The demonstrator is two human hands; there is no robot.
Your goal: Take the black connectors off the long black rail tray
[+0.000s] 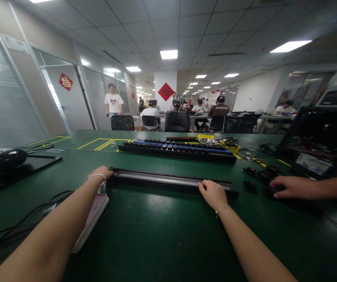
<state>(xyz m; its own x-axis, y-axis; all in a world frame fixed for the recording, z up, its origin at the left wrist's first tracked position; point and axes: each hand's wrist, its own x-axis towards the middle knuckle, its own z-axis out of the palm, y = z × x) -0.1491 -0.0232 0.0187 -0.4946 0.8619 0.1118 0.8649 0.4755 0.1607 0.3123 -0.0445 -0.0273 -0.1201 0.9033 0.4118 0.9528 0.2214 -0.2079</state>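
A long black channel with a silvery-grey inside (159,179) lies across the green table in front of me. My left hand (101,172) is closed at its left end, where a small black part (113,170) shows by the fingertips. Toward the right end, my right hand (213,194) grips the near edge with curled fingers, the fingertips partly hidden. Behind it lies a second black channel (180,152), filled with a row of small black parts and a blue strip.
Another person's hand (291,187) reaches in from the right among loose black parts (249,186). Under my left forearm are a pink-screened phone-like device (90,219) and cables (15,231). A dark open-framed machine (318,137) stands right; a black rounded object (4,160) sits left.
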